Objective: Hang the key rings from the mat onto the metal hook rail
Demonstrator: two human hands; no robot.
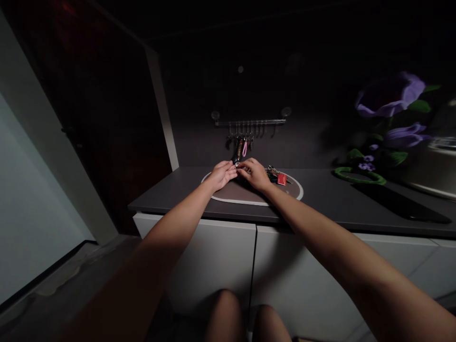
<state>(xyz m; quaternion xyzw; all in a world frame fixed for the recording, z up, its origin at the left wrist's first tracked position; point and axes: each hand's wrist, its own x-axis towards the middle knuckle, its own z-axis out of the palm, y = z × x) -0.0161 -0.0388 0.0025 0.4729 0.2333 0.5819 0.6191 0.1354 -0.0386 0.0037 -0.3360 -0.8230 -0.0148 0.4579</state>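
Observation:
My left hand (223,176) is turned palm up above an oval mat, its thumb and fingers closed on a small shiny piece that looks like a key (236,166). My right hand (254,174) comes in from the other side, pinching at the same small piece; my fingers hide most of it. Just beyond my hands, several keys and a pink loop strap (244,148) hang from a clear hook rail (250,123). Beside my right hand, a bunch of keys (272,174) with a red tag (282,179) lies on the brownish mat (245,195) with a white rim.
The mat lies on a dark countertop (167,189) above white cabinet doors (213,256). Farther right are purple crocheted-looking flowers (408,135), a green ring (359,180), a flat black object (399,204) and a shiny rounded metal vessel (440,166). A dark door (103,123) stands left.

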